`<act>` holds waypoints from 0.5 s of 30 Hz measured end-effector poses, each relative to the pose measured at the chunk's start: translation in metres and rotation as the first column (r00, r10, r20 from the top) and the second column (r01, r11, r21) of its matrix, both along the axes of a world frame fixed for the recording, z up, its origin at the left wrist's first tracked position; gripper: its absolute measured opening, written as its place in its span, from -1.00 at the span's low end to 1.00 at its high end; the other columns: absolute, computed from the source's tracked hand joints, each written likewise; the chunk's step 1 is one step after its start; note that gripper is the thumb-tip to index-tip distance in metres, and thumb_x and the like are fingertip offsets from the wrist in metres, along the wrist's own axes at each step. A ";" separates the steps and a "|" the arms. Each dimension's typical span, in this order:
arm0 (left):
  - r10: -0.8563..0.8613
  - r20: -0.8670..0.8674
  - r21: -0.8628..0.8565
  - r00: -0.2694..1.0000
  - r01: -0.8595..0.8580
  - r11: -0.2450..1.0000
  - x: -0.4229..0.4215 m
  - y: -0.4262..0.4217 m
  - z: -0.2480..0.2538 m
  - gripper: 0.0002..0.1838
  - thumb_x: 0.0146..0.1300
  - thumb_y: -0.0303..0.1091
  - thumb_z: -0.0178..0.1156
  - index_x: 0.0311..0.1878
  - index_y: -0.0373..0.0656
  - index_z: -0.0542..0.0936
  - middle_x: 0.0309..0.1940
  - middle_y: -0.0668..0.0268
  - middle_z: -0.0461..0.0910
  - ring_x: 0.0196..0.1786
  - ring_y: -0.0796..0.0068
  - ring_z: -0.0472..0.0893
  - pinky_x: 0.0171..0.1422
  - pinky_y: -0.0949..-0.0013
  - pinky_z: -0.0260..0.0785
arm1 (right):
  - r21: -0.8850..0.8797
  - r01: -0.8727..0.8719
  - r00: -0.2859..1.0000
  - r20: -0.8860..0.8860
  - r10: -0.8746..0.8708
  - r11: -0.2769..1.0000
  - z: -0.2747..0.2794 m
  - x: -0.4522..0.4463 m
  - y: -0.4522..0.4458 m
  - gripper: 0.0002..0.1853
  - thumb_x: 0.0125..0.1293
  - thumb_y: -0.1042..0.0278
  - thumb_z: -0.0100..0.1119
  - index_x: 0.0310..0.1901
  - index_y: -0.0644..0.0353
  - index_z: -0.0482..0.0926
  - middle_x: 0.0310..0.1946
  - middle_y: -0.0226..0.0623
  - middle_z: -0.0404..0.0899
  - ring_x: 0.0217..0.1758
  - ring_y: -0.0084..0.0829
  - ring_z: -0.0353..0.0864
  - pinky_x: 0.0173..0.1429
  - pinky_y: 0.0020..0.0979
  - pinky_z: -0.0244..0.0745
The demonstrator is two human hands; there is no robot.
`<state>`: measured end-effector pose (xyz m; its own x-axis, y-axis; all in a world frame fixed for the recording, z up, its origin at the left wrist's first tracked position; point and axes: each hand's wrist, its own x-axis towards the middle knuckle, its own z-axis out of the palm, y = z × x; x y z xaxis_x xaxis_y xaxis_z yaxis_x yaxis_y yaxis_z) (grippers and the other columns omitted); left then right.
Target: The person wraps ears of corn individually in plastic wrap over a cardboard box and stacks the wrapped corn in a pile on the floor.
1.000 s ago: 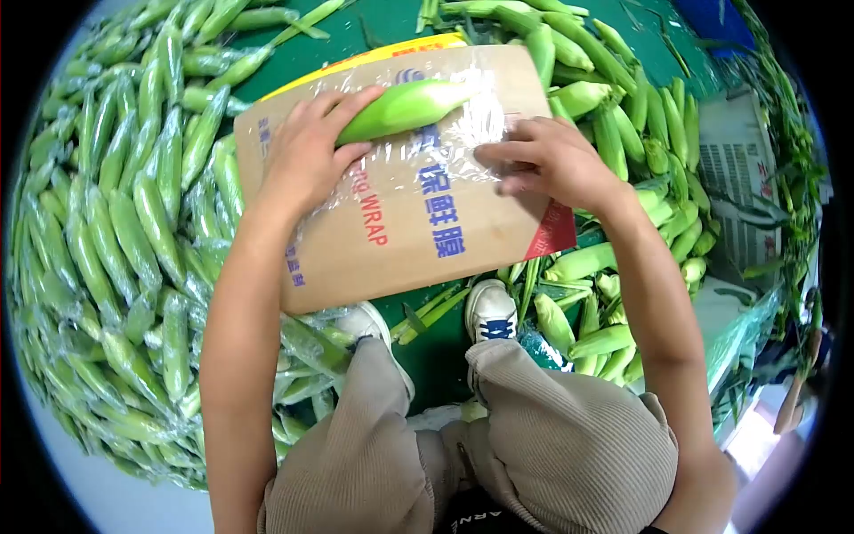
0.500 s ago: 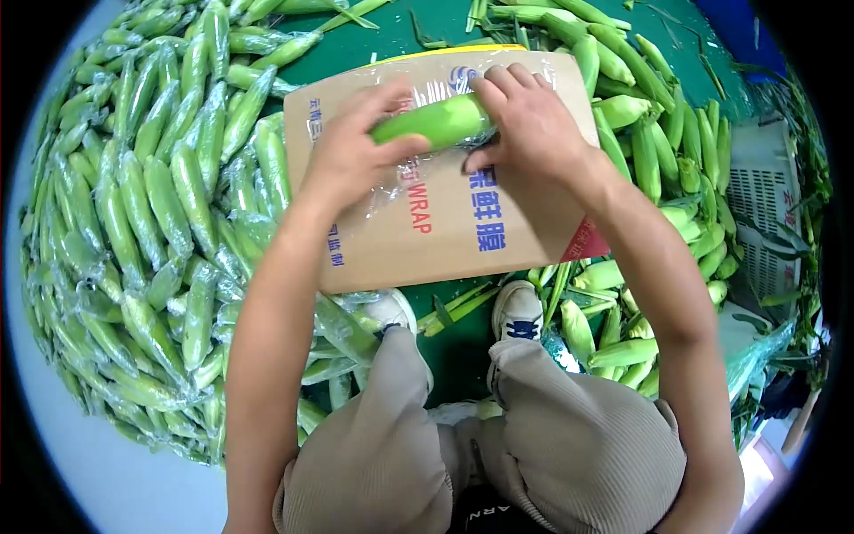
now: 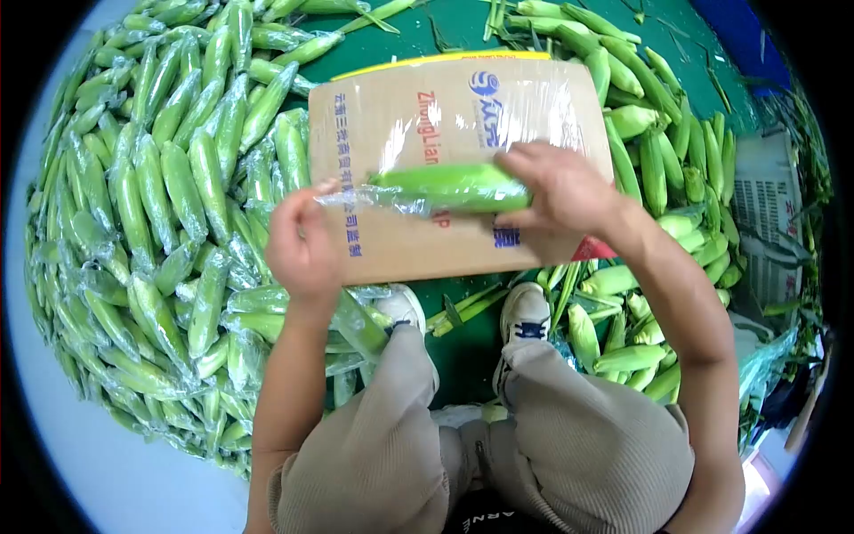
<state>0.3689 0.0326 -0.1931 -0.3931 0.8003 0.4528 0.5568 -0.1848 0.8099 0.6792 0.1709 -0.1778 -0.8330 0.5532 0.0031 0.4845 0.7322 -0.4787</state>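
Observation:
A green ear of corn in its husk (image 3: 449,185) lies sideways above the cardboard box, with clear plastic wrap around it. My right hand (image 3: 565,189) is closed around its right end. Off its left end, a twisted strip of cling film (image 3: 356,198) stretches to my left hand (image 3: 304,238), whose fingers pinch it. The printed cardboard box (image 3: 400,254) is beneath both hands, its top covered by shiny film.
Many film-wrapped ears of corn (image 3: 182,191) are heaped on the left. Unwrapped ears (image 3: 654,165) lie to the right on the green surface (image 3: 378,44). A grey slotted crate (image 3: 769,222) stands at the far right. My shoes (image 3: 525,307) are below the box.
My left hand has left the corn's left end and moved left and down, drawing out the film. The corn has shifted lower and lies more level, still in my right hand.

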 end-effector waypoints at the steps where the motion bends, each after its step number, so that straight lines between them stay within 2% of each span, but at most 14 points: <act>1: -0.115 -0.053 -0.098 0.992 0.110 0.989 0.017 -0.018 0.001 -0.80 0.61 -0.41 0.13 0.14 -0.24 0.65 0.02 0.17 0.78 0.07 0.29 0.76 0.28 0.17 0.57 | -0.117 -0.040 0.999 0.025 0.043 0.992 0.008 -0.003 -0.019 -0.36 0.21 -0.15 0.52 0.10 0.17 0.54 -0.06 -0.04 0.63 0.06 0.08 0.65 0.19 -0.01 0.56; 2: -0.229 -0.098 -0.190 0.968 0.208 0.960 0.036 -0.027 0.002 -0.77 0.60 -0.39 0.16 0.19 -0.23 0.65 0.07 0.12 0.77 0.11 0.14 0.77 0.34 0.11 0.57 | -0.128 -0.078 0.997 0.019 0.081 0.989 0.001 -0.006 -0.034 -0.33 0.22 -0.23 0.48 0.10 0.18 0.54 -0.07 -0.03 0.64 0.06 0.08 0.65 0.20 -0.01 0.55; 3: -0.349 -0.315 -0.217 0.883 0.291 0.932 0.051 -0.027 -0.004 -0.72 0.58 -0.30 0.20 0.22 -0.20 0.66 0.15 0.15 0.74 0.19 0.13 0.72 0.41 0.05 0.50 | -0.136 -0.115 0.993 0.014 0.118 0.984 -0.005 -0.008 -0.045 -0.29 0.23 -0.31 0.44 0.09 0.19 0.54 -0.08 -0.02 0.64 0.06 0.08 0.65 0.20 -0.02 0.55; 4: -0.444 -0.512 -0.259 0.736 0.360 0.896 0.061 -0.021 -0.003 -0.66 0.55 -0.21 0.24 0.24 -0.18 0.68 0.22 0.17 0.70 0.26 0.13 0.67 0.48 -0.01 0.43 | -0.138 -0.075 0.990 0.107 0.090 0.988 0.000 -0.011 -0.050 -0.18 0.21 -0.37 0.47 0.24 0.19 0.56 -0.01 -0.01 0.63 0.17 0.08 0.61 0.29 -0.07 0.48; 5: -0.475 -0.527 -0.366 0.705 0.316 0.875 0.062 -0.013 0.000 -0.62 0.54 -0.14 0.23 0.25 -0.17 0.68 0.24 0.15 0.68 0.29 0.11 0.63 0.48 -0.03 0.40 | 0.022 -0.025 0.999 0.040 0.024 0.999 0.005 -0.013 -0.046 -0.16 0.21 -0.38 0.45 0.26 0.20 0.55 0.04 0.00 0.62 0.18 0.08 0.60 0.30 -0.07 0.47; 7: -0.562 -0.526 -0.579 0.639 0.216 0.787 0.061 0.009 0.012 -0.53 0.52 -0.02 0.21 0.28 -0.15 0.68 0.28 0.11 0.63 0.34 0.08 0.56 0.48 -0.08 0.34 | 0.301 0.119 0.989 -0.117 -0.087 0.946 0.008 -0.016 -0.040 -0.11 0.20 -0.42 0.41 0.31 0.21 0.54 0.14 0.02 0.59 0.21 0.08 0.60 0.33 -0.06 0.46; 8: -0.523 -0.653 -0.564 0.547 0.109 0.818 0.055 0.036 0.016 -0.52 0.49 0.03 0.23 0.25 -0.09 0.71 0.30 0.12 0.63 0.35 0.11 0.53 0.48 -0.05 0.32 | 0.336 0.250 0.962 -0.192 -0.193 0.908 0.003 -0.020 -0.027 -0.08 0.19 -0.41 0.38 0.38 0.17 0.51 0.26 0.00 0.54 0.26 0.08 0.56 0.37 -0.04 0.45; 9: -0.472 -0.765 -0.524 0.437 0.003 0.852 0.045 0.073 0.019 -0.52 0.46 0.09 0.24 0.23 -0.04 0.74 0.31 0.14 0.62 0.37 0.13 0.51 0.48 -0.03 0.30 | 0.233 0.288 0.944 -0.233 -0.234 0.929 0.005 -0.024 -0.013 -0.08 0.16 -0.36 0.42 0.40 0.14 0.49 0.29 -0.03 0.53 0.30 0.04 0.55 0.39 -0.02 0.45; 11: -0.112 -0.890 -0.148 0.442 -0.046 0.988 0.023 0.128 0.019 -0.57 0.44 0.05 0.29 0.19 0.01 0.76 0.28 0.17 0.64 0.33 0.16 0.55 0.43 -0.06 0.34 | 0.263 0.111 0.991 -0.101 -0.087 0.958 0.013 -0.034 0.007 -0.05 0.10 -0.36 0.46 0.41 0.14 0.48 0.26 -0.06 0.54 0.29 0.02 0.56 0.38 -0.02 0.48; 12: -0.125 -0.758 -0.159 0.640 0.004 0.987 0.016 0.143 0.022 -0.57 0.42 0.05 0.32 0.19 0.00 0.76 0.32 0.19 0.62 0.36 0.18 0.55 0.45 -0.12 0.33 | 0.368 0.083 0.995 -0.083 -0.057 0.926 0.002 -0.040 0.016 -0.08 0.08 -0.25 0.55 0.39 0.14 0.50 0.23 -0.10 0.55 0.28 0.04 0.58 0.38 -0.03 0.50; 13: -0.142 -0.585 -0.159 0.799 0.059 0.986 0.016 0.155 0.028 -0.56 0.40 0.04 0.35 0.19 -0.01 0.76 0.36 0.21 0.61 0.39 0.20 0.55 0.48 -0.18 0.31 | 0.350 0.121 0.991 -0.101 -0.091 0.929 -0.008 -0.046 0.028 -0.13 0.08 -0.20 0.56 0.34 0.15 0.52 0.21 -0.11 0.56 0.28 0.02 0.58 0.35 -0.04 0.51; 14: -0.264 -0.052 -0.318 0.963 0.235 0.919 0.030 0.146 0.042 -0.47 0.35 0.01 0.40 0.32 0.02 0.69 0.39 0.22 0.61 0.40 0.19 0.59 0.55 -0.16 0.28 | 0.332 0.169 0.983 -0.121 -0.135 0.928 -0.017 -0.051 0.041 -0.18 0.09 -0.15 0.58 0.30 0.15 0.53 0.19 -0.13 0.57 0.28 -0.01 0.59 0.33 -0.05 0.52; 15: -0.318 -0.330 -0.286 0.889 0.227 0.931 0.037 0.144 0.035 -0.42 0.33 0.00 0.42 0.37 0.04 0.64 0.39 0.21 0.62 0.40 0.18 0.60 0.54 -0.08 0.30 | 0.311 0.213 0.974 -0.147 -0.175 0.926 -0.026 -0.051 0.054 -0.23 0.09 -0.10 0.60 0.25 0.15 0.55 0.17 -0.14 0.58 0.28 -0.04 0.60 0.30 -0.06 0.53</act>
<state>0.4063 0.1770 -0.1585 0.0123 0.9513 0.3081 0.7756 -0.2035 0.5976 0.6278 0.2245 -0.2040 -0.6930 0.6567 0.2973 0.5886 0.7536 -0.2926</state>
